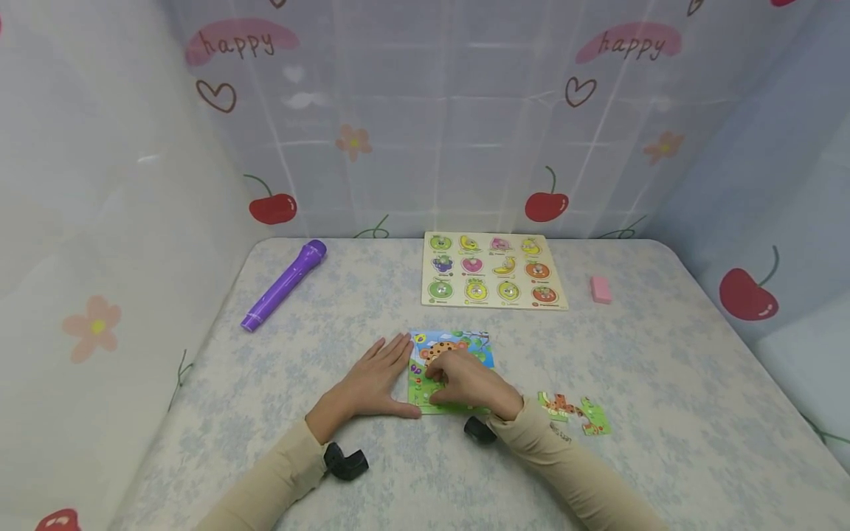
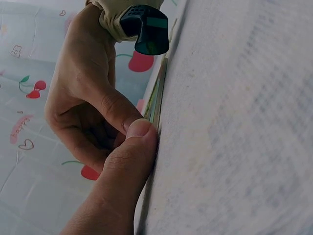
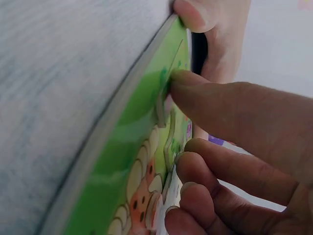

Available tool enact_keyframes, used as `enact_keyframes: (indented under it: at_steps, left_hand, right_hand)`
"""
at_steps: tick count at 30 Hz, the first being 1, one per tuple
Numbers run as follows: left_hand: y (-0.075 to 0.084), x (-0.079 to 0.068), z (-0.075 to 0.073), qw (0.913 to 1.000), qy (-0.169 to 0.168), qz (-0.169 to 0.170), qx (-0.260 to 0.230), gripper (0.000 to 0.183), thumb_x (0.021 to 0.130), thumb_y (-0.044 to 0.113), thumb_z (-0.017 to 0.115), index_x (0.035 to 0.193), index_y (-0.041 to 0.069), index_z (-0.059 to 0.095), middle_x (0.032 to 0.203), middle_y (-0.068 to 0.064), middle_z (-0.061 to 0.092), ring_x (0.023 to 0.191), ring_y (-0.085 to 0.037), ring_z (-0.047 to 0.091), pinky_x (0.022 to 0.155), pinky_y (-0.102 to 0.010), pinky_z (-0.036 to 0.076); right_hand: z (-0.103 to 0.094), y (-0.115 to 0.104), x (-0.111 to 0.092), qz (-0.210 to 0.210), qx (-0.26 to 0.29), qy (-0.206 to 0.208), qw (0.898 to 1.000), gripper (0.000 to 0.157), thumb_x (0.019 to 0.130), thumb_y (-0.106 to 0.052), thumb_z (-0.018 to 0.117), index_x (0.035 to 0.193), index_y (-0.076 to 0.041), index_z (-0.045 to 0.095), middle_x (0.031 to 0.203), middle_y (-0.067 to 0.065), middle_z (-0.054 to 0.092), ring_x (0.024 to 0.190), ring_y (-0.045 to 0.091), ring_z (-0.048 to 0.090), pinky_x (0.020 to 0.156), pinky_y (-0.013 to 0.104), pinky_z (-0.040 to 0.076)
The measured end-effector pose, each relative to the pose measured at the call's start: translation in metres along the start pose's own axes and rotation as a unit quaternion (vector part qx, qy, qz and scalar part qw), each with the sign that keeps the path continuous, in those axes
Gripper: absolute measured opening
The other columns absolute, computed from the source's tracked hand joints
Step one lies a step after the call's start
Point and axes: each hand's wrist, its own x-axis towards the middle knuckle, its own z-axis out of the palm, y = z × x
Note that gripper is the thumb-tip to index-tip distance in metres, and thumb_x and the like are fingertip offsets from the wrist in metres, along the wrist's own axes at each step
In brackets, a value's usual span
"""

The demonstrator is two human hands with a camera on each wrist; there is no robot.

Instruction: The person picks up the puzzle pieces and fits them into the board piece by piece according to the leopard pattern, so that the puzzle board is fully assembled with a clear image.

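A jigsaw puzzle board (image 1: 479, 345) with a spotted animal on green and blue lies on the table. My left hand (image 1: 380, 380) rests beside its left edge, fingers straight, the thumb touching the board's lower left corner. Over the board, my right hand (image 1: 470, 381) has its fingers curled. In the right wrist view its thumb and fingers pinch a puzzle piece (image 3: 167, 105) that sits slightly raised in the lower left part of the picture. The hand hides much of the board in the head view. Loose puzzle pieces (image 1: 595, 417) lie to the right, near the right forearm.
A wooden fruit peg board (image 1: 488, 287) lies behind the puzzle. A purple toy microphone (image 1: 284, 286) is at the back left and a pink block (image 1: 600, 290) at the back right. Printed curtains (image 1: 425, 147) stand round the table's back and sides.
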Motion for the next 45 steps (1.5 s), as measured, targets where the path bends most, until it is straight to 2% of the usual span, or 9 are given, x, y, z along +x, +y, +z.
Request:
enact_keyframes:
  at_steps: [7, 14, 22, 30, 37, 45]
  left_hand:
    - [0.0, 0.0, 0.0, 1.0, 0.004, 0.002, -0.002, 0.124, 0.073, 0.088, 0.047, 0.157, 0.006, 0.009, 0.165, -0.009, 0.008, 0.154, -0.022, 0.008, 0.125, -0.047, 0.009]
    - [0.0, 0.001, 0.001, 1.0, 0.0, -0.003, 0.004, 0.124, 0.073, 0.087, 0.048, 0.157, 0.006, 0.007, 0.165, -0.008, 0.007, 0.154, -0.021, 0.007, 0.125, -0.046, 0.008]
    - [0.0, 0.001, 0.002, 1.0, 0.003, 0.001, 0.009, 0.122, 0.074, 0.085, 0.05, 0.157, 0.006, 0.008, 0.165, -0.01, 0.006, 0.154, -0.022, 0.007, 0.125, -0.047, 0.008]
    - [0.0, 0.001, 0.002, 1.0, 0.002, -0.001, 0.002, 0.123, 0.074, 0.085, 0.05, 0.157, 0.005, 0.008, 0.165, -0.01, 0.006, 0.153, -0.022, 0.007, 0.125, -0.046, 0.008]
    - [-0.001, 0.001, 0.002, 1.0, 0.0, 0.0, 0.008, 0.123, 0.073, 0.086, 0.049, 0.157, 0.005, 0.008, 0.165, -0.01, 0.006, 0.153, -0.022, 0.007, 0.125, -0.046, 0.008]
    - [0.0, 0.0, 0.0, 1.0, 0.002, -0.002, 0.004, 0.125, 0.072, 0.086, 0.05, 0.157, 0.004, 0.008, 0.165, -0.01, 0.007, 0.154, -0.022, 0.007, 0.125, -0.046, 0.008]
  right_hand:
    - [-0.003, 0.002, -0.003, -0.017, 0.003, 0.009, 1.0, 0.036, 0.076, -0.017, 0.084, 0.108, -0.005, 0.072, 0.094, 0.004, 0.072, 0.08, 0.013, 0.062, 0.069, 0.025, 0.051]
    - [-0.005, 0.003, -0.008, -0.025, -0.004, 0.012, 1.0, 0.041, 0.073, -0.017, 0.085, 0.11, -0.003, 0.072, 0.096, 0.005, 0.072, 0.077, 0.014, 0.062, 0.066, 0.023, 0.05]
    - [-0.013, 0.007, -0.017, 0.005, -0.005, 0.004, 1.0, 0.049, 0.073, -0.021, 0.086, 0.115, -0.005, 0.068, 0.096, 0.002, 0.068, 0.082, 0.012, 0.06, 0.07, 0.026, 0.05]
    - [-0.021, 0.016, -0.027, 0.028, -0.019, 0.013, 0.999, 0.05, 0.071, -0.021, 0.088, 0.114, -0.007, 0.068, 0.092, 0.001, 0.065, 0.078, 0.014, 0.054, 0.068, 0.027, 0.045]
    - [-0.025, 0.026, -0.043, 0.051, -0.016, 0.03, 0.998, 0.055, 0.069, -0.023, 0.089, 0.116, -0.005, 0.067, 0.093, 0.001, 0.065, 0.083, 0.016, 0.056, 0.071, 0.029, 0.046]
    - [-0.032, 0.036, -0.061, 0.084, -0.017, 0.041, 0.996, 0.061, 0.065, -0.024, 0.091, 0.117, -0.004, 0.066, 0.093, 0.002, 0.064, 0.079, 0.015, 0.053, 0.067, 0.026, 0.044]
